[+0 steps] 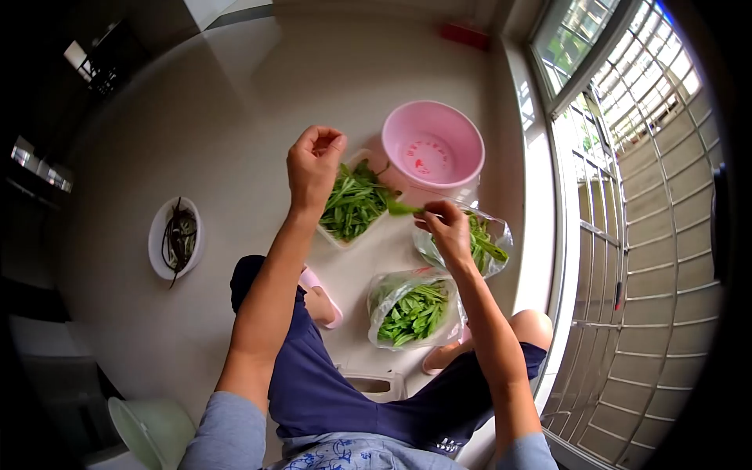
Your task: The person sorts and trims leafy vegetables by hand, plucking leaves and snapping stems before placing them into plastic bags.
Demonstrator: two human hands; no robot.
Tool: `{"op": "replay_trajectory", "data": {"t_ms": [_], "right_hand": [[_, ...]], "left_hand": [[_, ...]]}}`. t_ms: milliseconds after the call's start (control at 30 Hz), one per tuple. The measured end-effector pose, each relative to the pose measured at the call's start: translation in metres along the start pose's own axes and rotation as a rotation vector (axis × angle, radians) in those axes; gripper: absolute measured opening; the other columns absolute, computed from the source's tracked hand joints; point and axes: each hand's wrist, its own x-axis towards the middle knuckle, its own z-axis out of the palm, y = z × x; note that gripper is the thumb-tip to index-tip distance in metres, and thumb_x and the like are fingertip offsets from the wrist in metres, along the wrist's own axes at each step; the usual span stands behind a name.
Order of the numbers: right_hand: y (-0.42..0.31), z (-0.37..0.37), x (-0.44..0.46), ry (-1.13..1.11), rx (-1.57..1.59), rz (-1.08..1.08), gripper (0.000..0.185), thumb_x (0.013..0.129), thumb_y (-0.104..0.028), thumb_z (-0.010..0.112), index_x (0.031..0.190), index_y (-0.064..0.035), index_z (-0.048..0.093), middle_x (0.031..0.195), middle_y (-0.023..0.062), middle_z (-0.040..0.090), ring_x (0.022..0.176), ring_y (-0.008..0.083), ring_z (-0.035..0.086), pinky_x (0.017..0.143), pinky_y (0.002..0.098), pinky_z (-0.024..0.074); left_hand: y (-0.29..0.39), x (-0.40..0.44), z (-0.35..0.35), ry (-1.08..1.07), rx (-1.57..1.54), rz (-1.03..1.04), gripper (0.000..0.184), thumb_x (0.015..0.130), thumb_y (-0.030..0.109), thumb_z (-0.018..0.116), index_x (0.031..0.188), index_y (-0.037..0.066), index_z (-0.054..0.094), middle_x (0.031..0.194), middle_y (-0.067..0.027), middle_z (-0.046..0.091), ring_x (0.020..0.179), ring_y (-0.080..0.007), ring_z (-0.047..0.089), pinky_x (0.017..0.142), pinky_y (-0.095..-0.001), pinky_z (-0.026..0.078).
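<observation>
My left hand (316, 160) is raised above the left edge of a pale basket (342, 244) of green leafy stems (352, 202). Its fingers are pinched together, and whatever they may hold is too small to make out. My right hand (445, 222) pinches a green leaf (403, 208), which points left toward the basket. Beneath that hand lies a clear plastic bag (502, 235) with long green stems. Nearer my legs, a second plastic bag (378, 307) stands open, full of leafy greens (415, 315).
Beyond the basket a pink basin (433, 144) rests on the floor. At the left is a white bowl (154, 239) with dark, thin stems. A pale green bucket (153, 431) stands at the lower left. The window ledge (535, 180) and barred window run along the right.
</observation>
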Motion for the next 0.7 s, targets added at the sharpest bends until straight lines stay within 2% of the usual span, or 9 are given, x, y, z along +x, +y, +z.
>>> {"op": "replay_trajectory", "data": {"t_ms": [133,200,233,267,333,467,533,600,700], "right_hand": [[0.039,0.026,0.013,-0.093,0.031,0.061,0.033,0.076,-0.005,0.048,0.108,0.0054,0.043,0.106,0.0166,0.049,0.082,0.0246,0.056,0.069,0.0282,0.0482],[0.050,0.020,0.009,-0.188,-0.369,0.075,0.037,0.074,-0.007,0.049,0.109,0.0052,0.043,0.104,0.0176,0.051,0.077,0.0235,0.057,0.067,0.0284,0.0474],[0.050,0.013,0.003,-0.208,-0.519,0.077,0.034,0.071,-0.009,0.050,0.104,0.0024,0.049,0.093,0.0183,0.056,0.072,0.0214,0.058,0.064,0.0284,0.0464],[0.049,0.008,-0.003,-0.211,-0.531,0.079,0.034,0.071,-0.009,0.050,0.104,0.0024,0.049,0.093,0.0183,0.056,0.072,0.0214,0.058,0.064,0.0284,0.0464],[0.047,-0.003,-0.015,-0.243,-0.905,0.057,0.022,0.070,-0.004,0.050,0.090,0.0024,0.057,0.071,0.0100,0.060,0.059,0.0153,0.058,0.056,0.0239,0.0468],[0.052,-0.029,-0.041,-0.250,-0.863,0.202,0.019,0.068,-0.003,0.048,0.081,0.0014,0.061,0.055,0.0074,0.057,0.051,0.0131,0.055,0.051,0.0234,0.0447],[0.066,-0.052,-0.060,-0.366,-0.910,0.285,0.020,0.067,-0.001,0.046,0.079,0.0022,0.061,0.058,0.0082,0.058,0.051,0.0126,0.055,0.051,0.0239,0.0450],[0.090,-0.073,-0.079,-0.336,-0.895,0.300,0.020,0.067,-0.001,0.046,0.082,0.0033,0.060,0.062,0.0096,0.059,0.053,0.0128,0.056,0.052,0.0236,0.0452],[0.117,-0.089,-0.105,-0.267,-0.821,0.494,0.024,0.064,-0.006,0.048,0.084,-0.0033,0.061,0.072,0.0149,0.060,0.065,0.0218,0.059,0.061,0.0294,0.0457]], "left_hand": [[0.002,0.003,-0.040,0.005,-0.172,-0.184,0.009,0.073,0.008,0.056,0.078,0.000,0.055,0.072,-0.0030,0.055,0.068,-0.0097,0.051,0.065,-0.0215,0.041],[0.000,0.002,-0.051,-0.040,-0.212,-0.237,0.013,0.072,0.008,0.056,0.083,0.000,0.054,0.077,-0.0041,0.055,0.072,-0.0094,0.050,0.067,-0.0215,0.040],[0.000,0.002,-0.055,-0.034,-0.219,-0.241,0.013,0.072,0.008,0.056,0.083,0.000,0.054,0.077,-0.0041,0.055,0.072,-0.0094,0.050,0.067,-0.0215,0.040],[0.000,0.002,-0.059,-0.071,-0.202,-0.258,0.015,0.072,0.008,0.057,0.084,-0.001,0.054,0.078,-0.0044,0.054,0.073,-0.0092,0.050,0.068,-0.0214,0.040],[0.000,0.001,-0.061,-0.104,-0.195,-0.279,0.017,0.072,0.009,0.057,0.086,-0.001,0.054,0.080,-0.0047,0.054,0.074,-0.0091,0.049,0.069,-0.0212,0.040],[0.000,0.001,-0.052,-0.209,-0.177,-0.229,0.020,0.073,0.012,0.057,0.089,0.000,0.053,0.079,-0.0027,0.054,0.072,-0.0083,0.049,0.067,-0.0203,0.040],[0.004,-0.002,-0.042,-0.278,-0.222,-0.254,0.020,0.073,0.011,0.057,0.090,0.001,0.053,0.080,-0.0025,0.054,0.071,-0.0079,0.049,0.067,-0.0197,0.040],[0.011,-0.006,-0.031,-0.328,-0.200,-0.211,0.021,0.073,0.010,0.056,0.091,0.000,0.053,0.081,-0.0021,0.054,0.071,-0.0077,0.049,0.067,-0.0199,0.040],[0.016,-0.014,-0.016,-0.405,-0.095,-0.135,0.024,0.073,0.009,0.056,0.095,0.001,0.051,0.084,-0.0020,0.054,0.070,-0.0077,0.049,0.066,-0.0208,0.041]]}}
